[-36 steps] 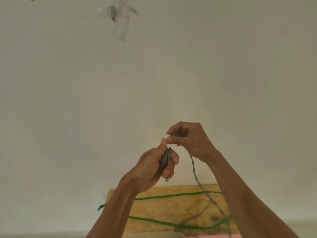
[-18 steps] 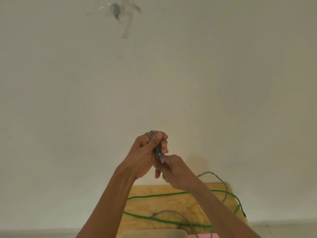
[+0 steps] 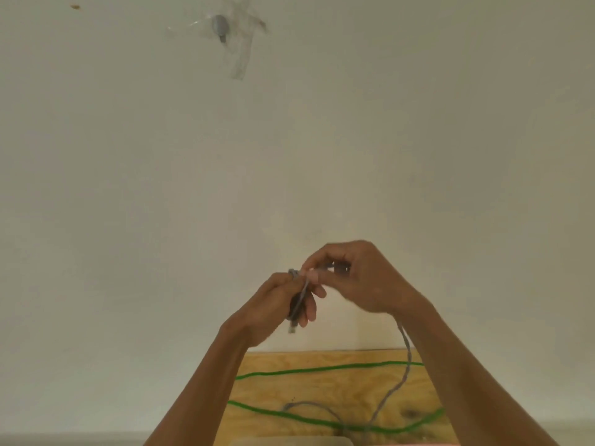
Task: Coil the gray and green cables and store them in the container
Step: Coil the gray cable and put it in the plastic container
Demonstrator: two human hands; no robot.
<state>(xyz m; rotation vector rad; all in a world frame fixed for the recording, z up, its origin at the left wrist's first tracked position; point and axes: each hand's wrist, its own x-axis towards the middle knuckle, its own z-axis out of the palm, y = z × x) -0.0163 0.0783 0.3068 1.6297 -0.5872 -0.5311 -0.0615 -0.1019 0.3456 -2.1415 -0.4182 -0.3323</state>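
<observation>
Hands (image 3: 273, 300) (image 3: 360, 278) raised together around gray cable (image 3: 301, 297)

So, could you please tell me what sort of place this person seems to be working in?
Probably a plain indoor room with a makeshift work surface, though little shows. A bare off-white wall fills most of the view, with something small taped to it, and an unfinished plywood board against the wall carries the loose green cable.

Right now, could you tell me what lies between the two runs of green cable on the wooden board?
In the head view, mostly bare wooden board, plus a slack stretch of the gray cable that trails down and crosses the near run of the green cable.
</observation>
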